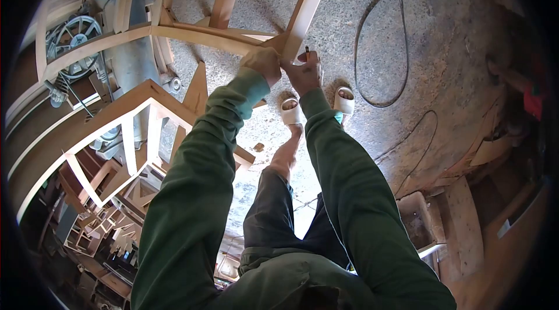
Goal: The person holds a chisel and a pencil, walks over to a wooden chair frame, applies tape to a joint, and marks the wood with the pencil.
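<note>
A wooden frame with a curved rail and several upright slats stands at the top of the view. My left hand is closed at the right end of its curved rail, by the corner, its fingertips hidden. Close beside it, my right hand is closed around a thin pencil-like stick, whose dark tip points up. The right hand is just below the corner where a pale, slanting post meets the rail. Whether the stick touches the wood cannot be seen.
A second angled wooden frame stands at left, near a machine with a spoked wheel. A dark cable loops over the concrete floor. Boards and a box-like container lie at right. Wooden pieces crowd the lower left.
</note>
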{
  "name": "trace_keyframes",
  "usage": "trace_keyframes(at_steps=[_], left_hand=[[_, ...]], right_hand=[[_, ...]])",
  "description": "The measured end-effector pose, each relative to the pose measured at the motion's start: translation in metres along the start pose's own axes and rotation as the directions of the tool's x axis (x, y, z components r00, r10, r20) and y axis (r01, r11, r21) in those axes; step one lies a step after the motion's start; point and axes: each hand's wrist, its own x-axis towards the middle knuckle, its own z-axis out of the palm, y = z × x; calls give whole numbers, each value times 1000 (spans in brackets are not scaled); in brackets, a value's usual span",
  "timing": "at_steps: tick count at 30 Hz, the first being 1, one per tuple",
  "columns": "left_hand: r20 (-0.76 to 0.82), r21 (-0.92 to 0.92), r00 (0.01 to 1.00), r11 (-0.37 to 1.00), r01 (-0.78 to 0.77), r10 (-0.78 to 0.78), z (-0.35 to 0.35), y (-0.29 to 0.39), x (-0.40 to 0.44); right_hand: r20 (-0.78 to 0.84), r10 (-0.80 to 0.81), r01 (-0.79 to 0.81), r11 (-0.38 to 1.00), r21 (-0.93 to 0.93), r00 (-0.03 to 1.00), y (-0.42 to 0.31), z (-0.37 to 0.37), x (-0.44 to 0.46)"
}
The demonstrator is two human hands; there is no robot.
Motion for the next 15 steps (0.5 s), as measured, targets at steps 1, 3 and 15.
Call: trace_keyframes(at_steps=[1, 3, 15], left_hand=[[-29, -18, 999, 999, -39, 39, 4, -1, -7], [-72, -26, 996, 998, -61, 59, 11, -4, -13], [-313, -348, 944, 937, -10, -106, 81, -83, -102]], right_hand=[[1, 11, -11, 1000, 7, 1000, -2, -1, 0], [3, -14, 14, 1000, -13, 1000, -2, -1, 2], [-92, -47, 42, 997, -60, 995, 17, 6, -9]])
